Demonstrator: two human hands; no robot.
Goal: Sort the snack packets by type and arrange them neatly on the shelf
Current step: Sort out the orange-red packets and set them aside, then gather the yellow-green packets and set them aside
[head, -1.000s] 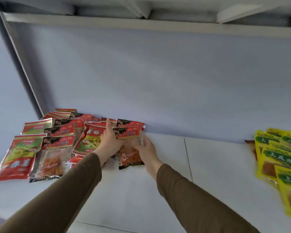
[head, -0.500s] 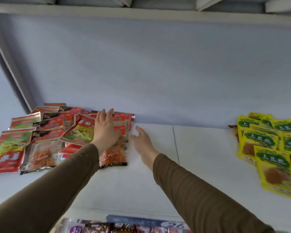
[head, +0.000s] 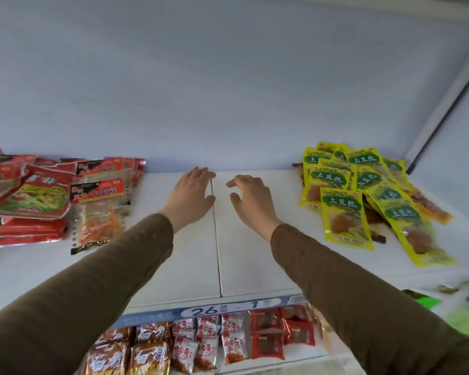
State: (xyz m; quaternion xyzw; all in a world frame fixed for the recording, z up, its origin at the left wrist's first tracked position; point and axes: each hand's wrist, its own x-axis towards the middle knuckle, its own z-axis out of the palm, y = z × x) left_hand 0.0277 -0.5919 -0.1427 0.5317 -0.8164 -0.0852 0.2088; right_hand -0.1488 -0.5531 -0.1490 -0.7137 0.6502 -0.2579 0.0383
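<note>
Both hands hang empty over the bare middle of the shelf [head: 173,269]: the left hand [head: 191,196] has its fingers spread and nearly straight, and the right hand [head: 251,203] has its fingers loosely curved around nothing. Neither touches a packet, and whether the palms rest on the board or float just above it cannot be told.

The red pile [head: 30,201] on the left is the biggest heap and looks the least finished. Red packets with green leafy pictures lie tilted over flatter red ones, and beside them a packet with a clear window [head: 99,212] showing orange strips lies at the heap's right edge, with more of its kind lying behind it. At least two types seem mixed there, so sorting remains.

The yellow pile [head: 368,196] on the right, well apart from the hands, is all one type as far as can be seen, yet it fans out crookedly, with something dark brown poking from beneath. It needs squaring up.

Below the shelf's numbered price strip [head: 228,308], small packets [head: 206,345] stand in tidy rows.

I judge the task well under halfway, with separating the red heap as the likely next job.
</note>
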